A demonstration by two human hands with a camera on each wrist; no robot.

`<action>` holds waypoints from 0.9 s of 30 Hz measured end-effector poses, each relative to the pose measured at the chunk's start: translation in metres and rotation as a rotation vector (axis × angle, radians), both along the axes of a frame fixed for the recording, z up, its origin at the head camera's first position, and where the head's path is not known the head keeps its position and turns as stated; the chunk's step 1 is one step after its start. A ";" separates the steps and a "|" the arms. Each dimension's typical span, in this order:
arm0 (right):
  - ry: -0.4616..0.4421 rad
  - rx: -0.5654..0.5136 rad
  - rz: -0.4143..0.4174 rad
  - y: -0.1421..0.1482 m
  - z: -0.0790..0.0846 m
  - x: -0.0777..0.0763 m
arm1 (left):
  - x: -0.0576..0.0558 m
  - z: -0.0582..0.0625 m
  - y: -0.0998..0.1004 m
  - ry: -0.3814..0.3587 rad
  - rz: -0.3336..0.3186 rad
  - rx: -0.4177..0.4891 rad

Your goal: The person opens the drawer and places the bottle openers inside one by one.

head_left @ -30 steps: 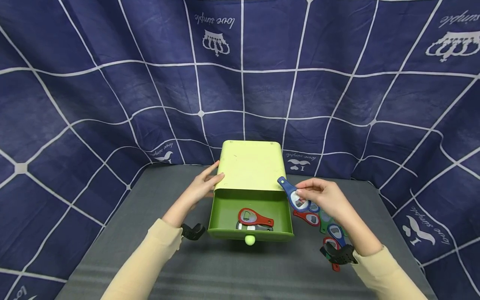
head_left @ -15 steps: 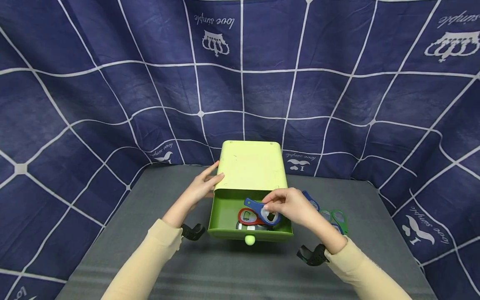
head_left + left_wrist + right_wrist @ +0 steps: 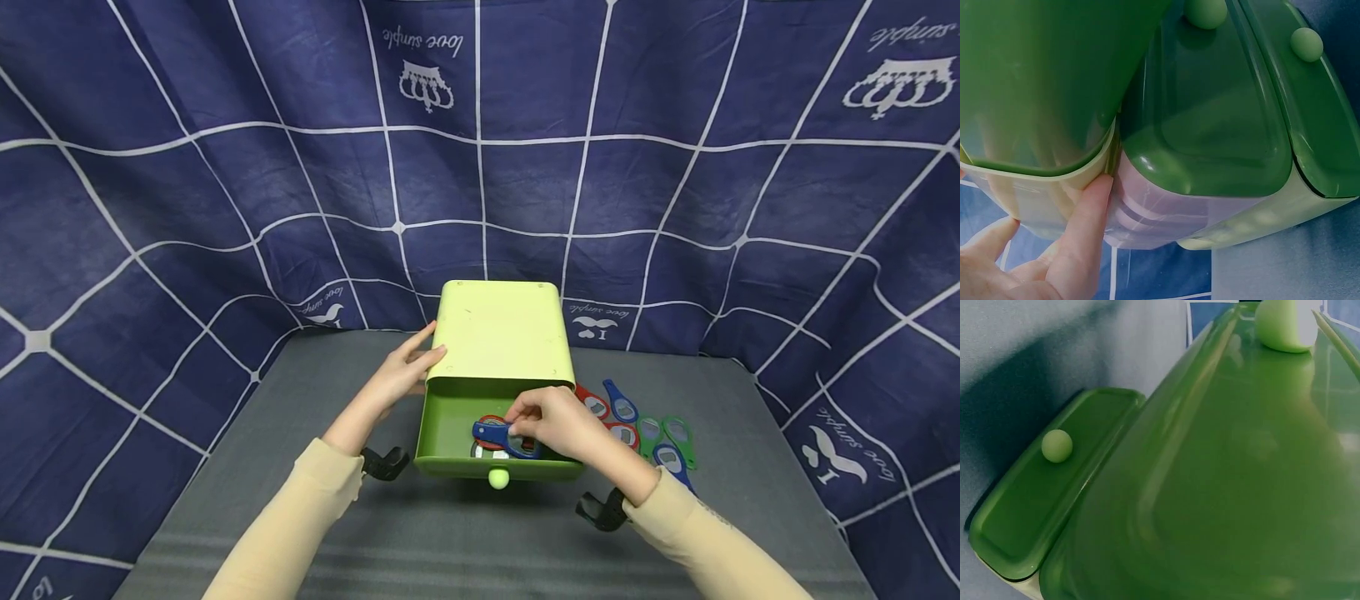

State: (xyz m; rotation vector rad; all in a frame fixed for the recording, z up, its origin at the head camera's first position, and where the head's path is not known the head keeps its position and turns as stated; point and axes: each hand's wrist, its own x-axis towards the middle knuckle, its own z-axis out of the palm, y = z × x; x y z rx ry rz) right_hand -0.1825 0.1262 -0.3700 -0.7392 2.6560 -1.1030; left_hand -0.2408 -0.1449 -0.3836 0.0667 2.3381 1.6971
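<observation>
My right hand [image 3: 558, 423] reaches into the pulled-out top drawer [image 3: 448, 417] of a small green cabinet and pinches a blue bottle opener [image 3: 491, 432]. Under it in the drawer lie a red bottle opener [image 3: 492, 419], partly covered, and a black-and-white one [image 3: 477, 452], barely seen. My left hand [image 3: 396, 377] rests against the left side of the cabinet's pale yellow-green top [image 3: 501, 333]. In the left wrist view, extended fingers [image 3: 1085, 231] touch the cabinet's pale wall. The right wrist view shows the drawer front [image 3: 1229, 487] but no hand.
Right of the cabinet, several bottle openers lie on the grey table: a blue one [image 3: 622, 403], green ones [image 3: 678, 437] and a red one [image 3: 624, 435]. Two shut drawers [image 3: 1210, 125] sit below the top one. A dark blue curtain [image 3: 337, 167] hangs behind.
My right hand has carried the blue bottle opener left from beside the cabinet and down into the drawer, over the red one. My left hand has stayed in place.
</observation>
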 end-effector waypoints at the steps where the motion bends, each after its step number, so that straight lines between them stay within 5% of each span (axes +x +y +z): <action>1: 0.020 0.012 0.001 -0.001 -0.001 0.000 | 0.000 0.000 0.000 -0.001 0.000 0.004; 12: 0.112 0.041 -0.025 0.001 0.001 0.004 | 0.000 -0.001 0.000 0.008 -0.012 0.030; 21: 0.022 -0.118 -0.056 0.013 0.026 0.016 | 0.001 0.000 -0.001 0.006 -0.012 0.026; 27: -0.099 -0.220 0.015 0.022 0.041 0.033 | 0.002 0.001 -0.001 0.015 -0.020 0.034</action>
